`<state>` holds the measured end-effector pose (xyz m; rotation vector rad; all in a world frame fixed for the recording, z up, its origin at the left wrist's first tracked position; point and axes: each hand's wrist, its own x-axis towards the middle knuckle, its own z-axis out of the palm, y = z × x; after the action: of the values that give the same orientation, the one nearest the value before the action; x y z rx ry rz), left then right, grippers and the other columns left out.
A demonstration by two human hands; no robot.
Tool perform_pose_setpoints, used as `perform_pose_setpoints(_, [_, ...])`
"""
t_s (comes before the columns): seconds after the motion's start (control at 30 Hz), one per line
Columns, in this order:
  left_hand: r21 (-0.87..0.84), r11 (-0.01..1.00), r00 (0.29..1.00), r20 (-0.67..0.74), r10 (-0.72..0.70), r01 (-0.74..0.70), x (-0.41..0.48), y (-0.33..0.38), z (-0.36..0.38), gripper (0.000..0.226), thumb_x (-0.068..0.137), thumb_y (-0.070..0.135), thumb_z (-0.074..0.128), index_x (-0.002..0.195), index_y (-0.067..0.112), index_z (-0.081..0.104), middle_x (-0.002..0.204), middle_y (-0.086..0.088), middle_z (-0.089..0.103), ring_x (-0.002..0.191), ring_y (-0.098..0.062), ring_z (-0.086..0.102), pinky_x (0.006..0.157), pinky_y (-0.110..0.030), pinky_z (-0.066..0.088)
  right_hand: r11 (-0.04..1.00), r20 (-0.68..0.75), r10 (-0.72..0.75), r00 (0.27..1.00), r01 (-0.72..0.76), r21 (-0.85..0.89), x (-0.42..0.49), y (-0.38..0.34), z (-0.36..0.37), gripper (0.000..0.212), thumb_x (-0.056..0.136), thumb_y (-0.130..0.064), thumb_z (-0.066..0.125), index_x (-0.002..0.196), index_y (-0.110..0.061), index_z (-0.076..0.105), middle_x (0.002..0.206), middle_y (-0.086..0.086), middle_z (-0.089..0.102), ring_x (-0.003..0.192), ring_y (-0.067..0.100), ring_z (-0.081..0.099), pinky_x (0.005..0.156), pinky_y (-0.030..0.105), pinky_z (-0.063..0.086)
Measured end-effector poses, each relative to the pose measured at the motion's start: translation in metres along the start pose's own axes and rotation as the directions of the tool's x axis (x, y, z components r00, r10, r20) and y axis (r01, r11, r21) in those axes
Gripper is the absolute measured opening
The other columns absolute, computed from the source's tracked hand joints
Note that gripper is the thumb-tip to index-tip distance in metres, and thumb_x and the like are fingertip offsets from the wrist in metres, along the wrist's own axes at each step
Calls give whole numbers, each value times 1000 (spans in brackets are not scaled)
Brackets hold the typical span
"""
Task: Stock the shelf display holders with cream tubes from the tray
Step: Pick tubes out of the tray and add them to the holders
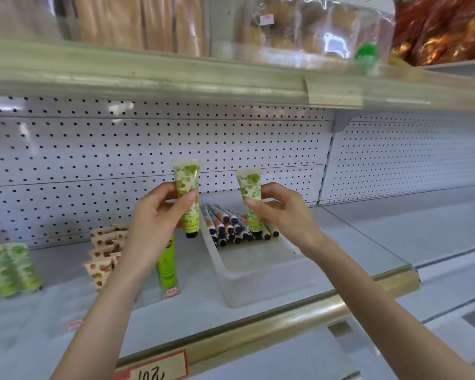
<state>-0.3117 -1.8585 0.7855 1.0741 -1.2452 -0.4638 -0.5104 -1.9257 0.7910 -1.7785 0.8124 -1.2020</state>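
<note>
My left hand (154, 218) holds one green-patterned cream tube (187, 185) upright, black cap down, above the shelf. My right hand (281, 212) holds a second green cream tube (250, 187) the same way, just above the far end of the translucent tray (247, 272). Several tubes with black caps (231, 226) lie piled at the back of that tray. On the left, a holder carries green tubes (13, 267). Beside it stands a row of strawberry-patterned tubes (104, 250), partly hidden by my left forearm.
A bright green tube (167, 266) stands between the strawberry row and the tray. The pegboard back wall (176, 138) is close behind. An upper shelf (203, 78) with bagged goods overhangs. A gold rail (285, 316) with a price label edges the shelf front.
</note>
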Motion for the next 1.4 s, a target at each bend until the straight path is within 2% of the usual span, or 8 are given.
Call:
perform_pose_setpoints(0.13, [28,1000,994,-106,-2,5,-21,16,-18,3,85,25,61,87,25,64,75,11,68,67,-4,64,58,-15,51,999,33,-36,999,36,-8,-8,-15,2,12,86,-22,65,96,-15,62,93,-4,67,69,7,65,59,28,53])
perform_pose_setpoints(0.3, [76,997,976,-217,1,15,-56,34,-38,6,86,25,61,88,24,66,72,16,67,64,5,60,57,-10,48,996,140,-81,987,74,48,-19,-29,9,19,87,-19,65,102,-10,60,100,4,66,68,8,64,57,19,50])
perform_pose_setpoints(0.47, [65,997,951,-308,-22,44,-88,32,-63,10,84,22,61,88,15,67,73,9,67,67,-2,60,59,-13,50,996,251,-63,966,43,84,-32,-26,31,26,85,-16,66,104,-2,55,107,21,61,79,18,61,69,36,53])
perform_pose_setpoints(0.63, [3,997,931,-357,-71,77,-101,30,-87,7,87,16,59,88,16,66,70,10,68,66,-2,63,57,-17,54,991,298,-59,953,21,132,-35,-30,66,19,85,-14,65,101,-7,57,100,12,63,81,15,63,64,25,55])
perform_pose_setpoints(0.9, [99,987,910,-407,-74,124,-96,22,-191,9,87,21,61,87,14,66,78,-1,64,68,-6,62,56,-16,52,993,315,-68,947,34,112,-24,-43,174,33,84,-22,68,111,-9,54,110,18,60,91,33,65,70,41,57])
perform_pose_setpoints(1.13, [211,971,925,-380,-24,112,-84,16,-284,16,88,19,60,73,18,58,54,19,50,54,3,47,57,-20,50,986,286,-55,957,7,168,-14,-58,260,19,85,-16,66,101,-15,56,101,12,61,74,9,64,60,24,55])
perform_pose_setpoints(1.27, [220,967,941,-334,-50,129,-76,7,-315,15,88,21,60,74,17,59,56,18,53,55,2,47,66,-36,50,981,271,-42,962,-12,193,-12,-61,298,17,87,-11,63,101,-13,55,94,7,61,72,8,64,61,23,56])
perform_pose_setpoints(1.4, [189,973,954,-290,-71,130,-74,-3,-340,20,88,18,60,69,21,55,53,19,53,53,4,49,59,-24,51,989,278,-33,960,-9,149,-9,-51,338,20,86,-9,64,104,-8,56,100,14,63,77,6,63,67,27,59])
